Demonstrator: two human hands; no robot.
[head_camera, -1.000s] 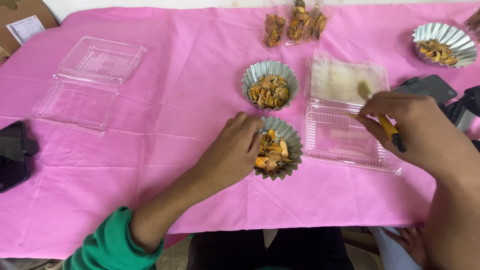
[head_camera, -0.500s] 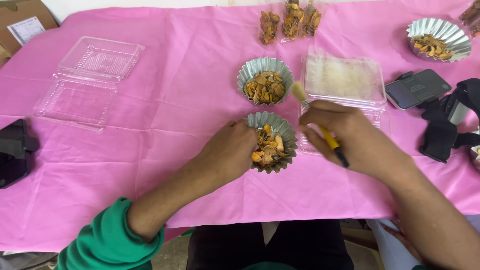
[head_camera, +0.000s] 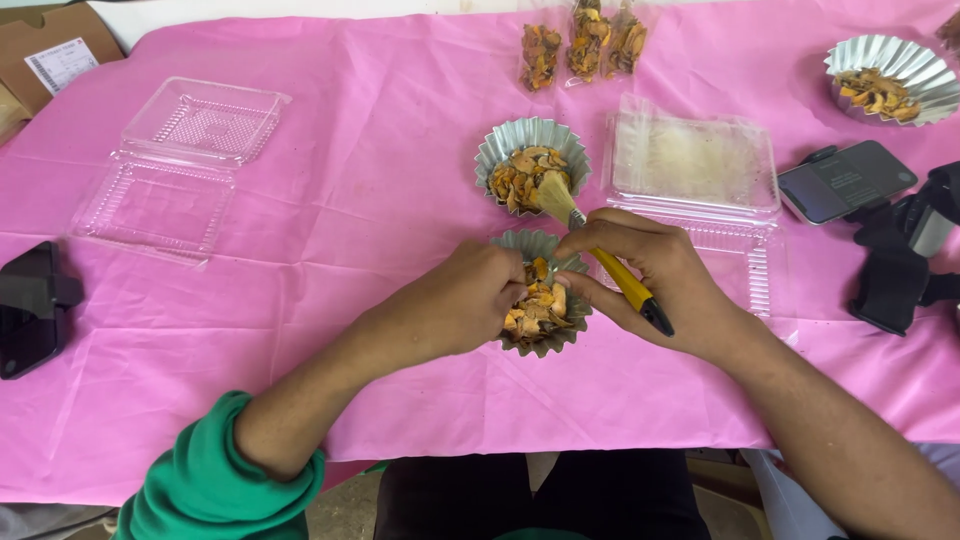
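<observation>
Your left hand (head_camera: 470, 305) is curled around the near foil cup (head_camera: 541, 292) of orange chips, mid-table on the pink cloth (head_camera: 350, 200). Your right hand (head_camera: 655, 285) pinches a yellow-handled brush (head_camera: 600, 255), bristles probably touching the 2nd cup (head_camera: 533, 165).

Single head-worn view, looking steeply down, close over the pink-covered table (head_camera: 330, 230), facing its far edge

Both hands close together, left hand (head_camera: 465, 305) cupped, right hand (head_camera: 655, 285) pinched.
</observation>
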